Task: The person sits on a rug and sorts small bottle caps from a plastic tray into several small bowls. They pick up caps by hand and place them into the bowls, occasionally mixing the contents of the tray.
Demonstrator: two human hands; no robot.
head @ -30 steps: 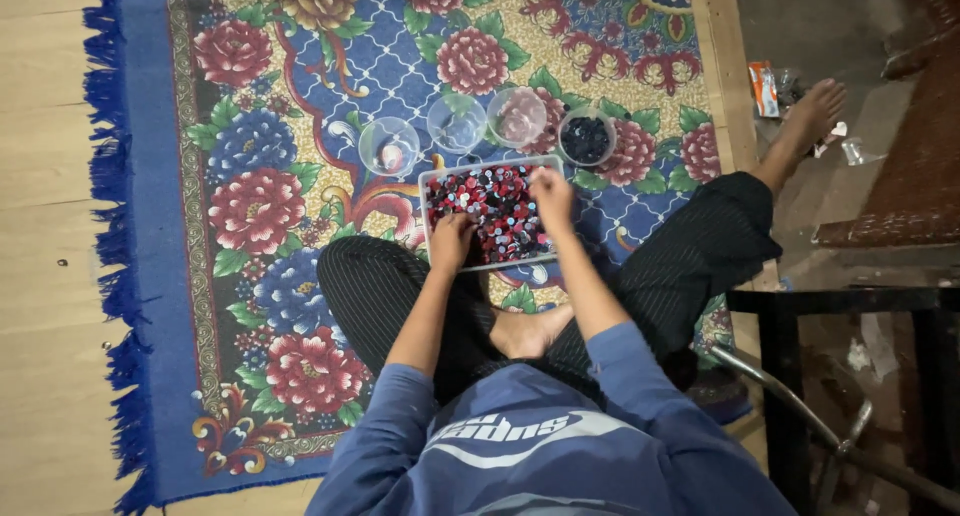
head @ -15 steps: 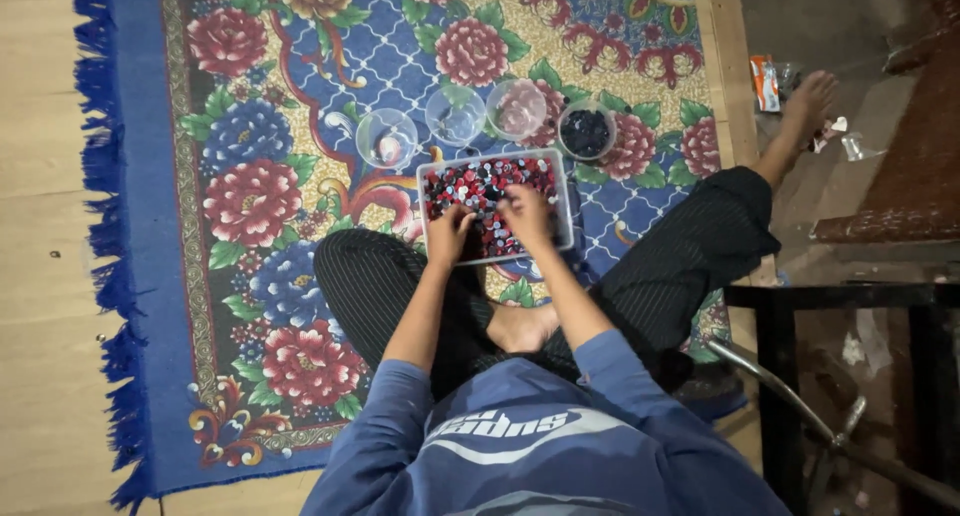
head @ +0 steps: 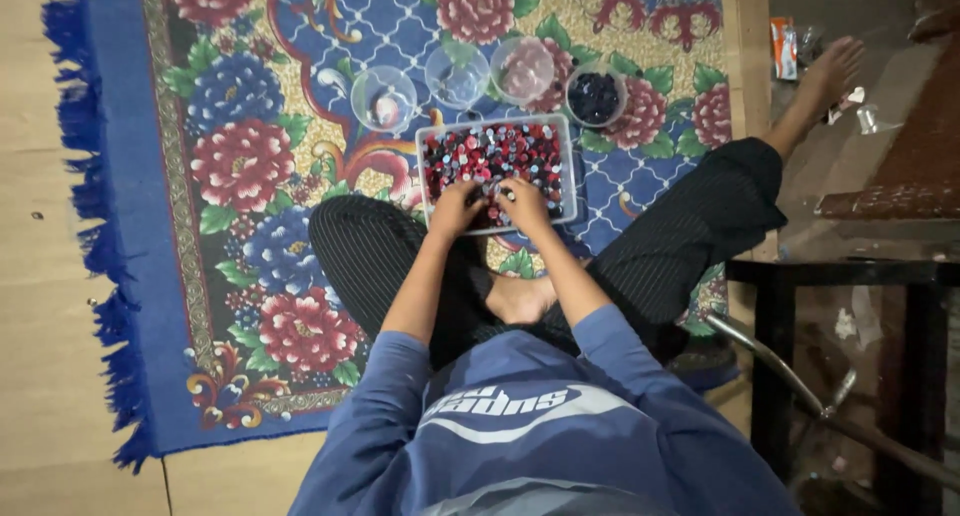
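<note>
Grip unclear: left hand (head: 455, 209), right hand (head: 524, 202) curled down in tray (head: 570, 181), among mixed small pieces (head: 490, 154). Pinch singly, keep tray level near cups (head: 384, 98).

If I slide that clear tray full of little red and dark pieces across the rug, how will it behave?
The clear tray looks thin-walled, so it would probably flex if lifted by one edge. Heaped with small pieces, it is likely heavy for its size, and they may shift or spill. The rug would probably drag against sliding.

Blue floral rug (head: 240, 166), red, white and dark pieces (head: 495, 156), pinstriped black trousers (head: 370, 256).
</note>
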